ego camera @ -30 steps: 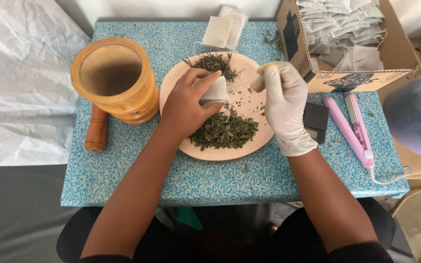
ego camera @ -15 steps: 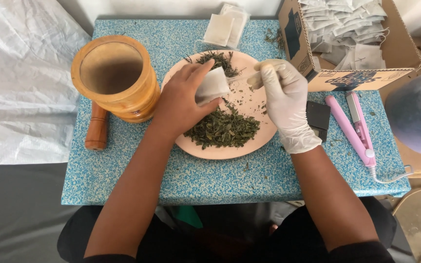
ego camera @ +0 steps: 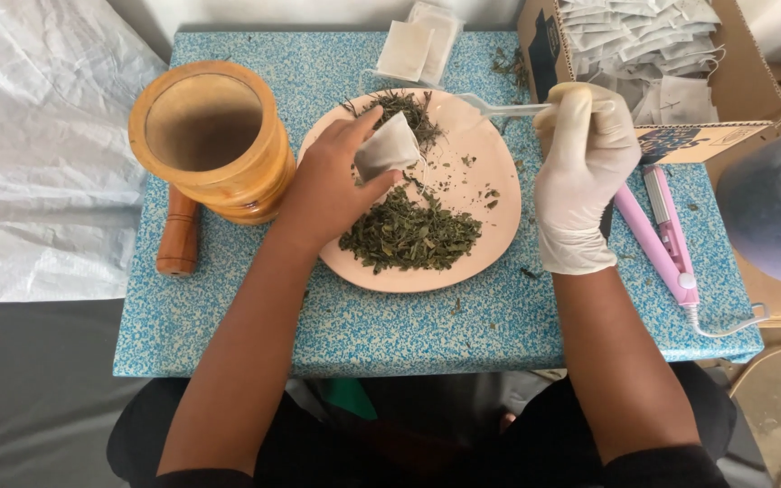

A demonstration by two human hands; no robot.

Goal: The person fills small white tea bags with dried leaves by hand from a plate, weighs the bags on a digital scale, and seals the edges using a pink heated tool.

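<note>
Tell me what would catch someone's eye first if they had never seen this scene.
Probably the pale pink plate at the middle of the blue speckled table, heaped with dried green leaves. Over it, the bare left hand pinches a small white sachet, while the white-gloved right hand holds a clear plastic spoon. At the left stands a big wooden mortar, its pestle lying beside it.

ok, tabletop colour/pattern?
Blue with fine white-cream speckles all over the tabletop; the head view shows it best.
</note>
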